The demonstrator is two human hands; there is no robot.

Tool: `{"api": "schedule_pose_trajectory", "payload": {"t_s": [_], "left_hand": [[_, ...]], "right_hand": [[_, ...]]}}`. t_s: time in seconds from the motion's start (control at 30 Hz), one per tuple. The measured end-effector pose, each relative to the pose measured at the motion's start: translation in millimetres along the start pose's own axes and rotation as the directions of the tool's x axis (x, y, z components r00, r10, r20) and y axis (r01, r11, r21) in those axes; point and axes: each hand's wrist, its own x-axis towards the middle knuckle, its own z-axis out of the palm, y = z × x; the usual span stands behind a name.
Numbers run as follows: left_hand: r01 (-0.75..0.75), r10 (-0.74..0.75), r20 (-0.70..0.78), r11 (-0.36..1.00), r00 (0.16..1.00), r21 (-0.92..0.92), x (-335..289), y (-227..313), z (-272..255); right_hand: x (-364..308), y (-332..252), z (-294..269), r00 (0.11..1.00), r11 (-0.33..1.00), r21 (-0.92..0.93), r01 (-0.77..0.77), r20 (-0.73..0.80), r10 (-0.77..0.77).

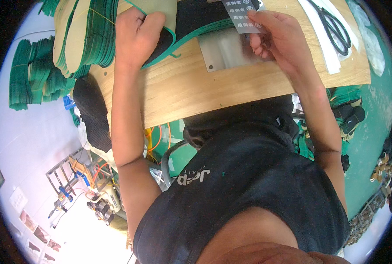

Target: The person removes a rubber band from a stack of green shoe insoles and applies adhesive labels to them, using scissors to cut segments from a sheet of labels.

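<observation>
Left hand (pixel 134 37) pinches a green-edged insole (pixel 163 13); right hand (pixel 273 37) grips a grey label strip (pixel 242 15), apparently not yet applied; stacked insoles (pixel 84 37) wait

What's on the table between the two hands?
In the head view, a green-edged insole under the left hand and a metal plate by the right hand.

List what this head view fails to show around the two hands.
- Insole under the left hand: its far end is cut off by the top edge.
- Grey label strip in the right hand: its top is cut off too.
- Metal plate: partly hidden by the right hand.
- Scissors: tips cut off at the top.
</observation>
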Motion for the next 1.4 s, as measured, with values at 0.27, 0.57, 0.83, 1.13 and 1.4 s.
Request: {"api": "schedule_pose_trajectory", "payload": {"t_s": [0.27,0.57,0.83,1.13,1.4], "left_hand": [[-0.089,0.091,0.075,0.996,0.993,-0.021,1.4,-0.8,1.5],[-0.176,0.161,0.105,0.973,0.981,0.152,0.1,-7.9,2.1],[-0.110,0.092,0.190,0.990,0.977,0.087,-4.6,43.4,19.2],[-0.211,0.147,0.237,0.939,0.960,0.273,-1.9,58.3,22.5],[-0.231,0.187,0.181,0.936,0.966,0.266,-6.6,47.6,19.9]], "right_hand": [[2.4,4.0,-2.8,1.000,1.000,0.006,0.017,0.016,-0.017],[9.3,5.6,-3.7,1.000,1.000,0.010,0.012,0.028,-0.012],[-3.5,1.6,-4.2,1.000,1.000,-0.009,0.007,0.024,-0.006],[2.8,6.5,-7.2,0.998,0.991,0.121,-0.051,-0.018,0.053],[-5.8,22.7,-33.0,0.939,0.956,0.140,0.258,-0.269,-0.214]]}}
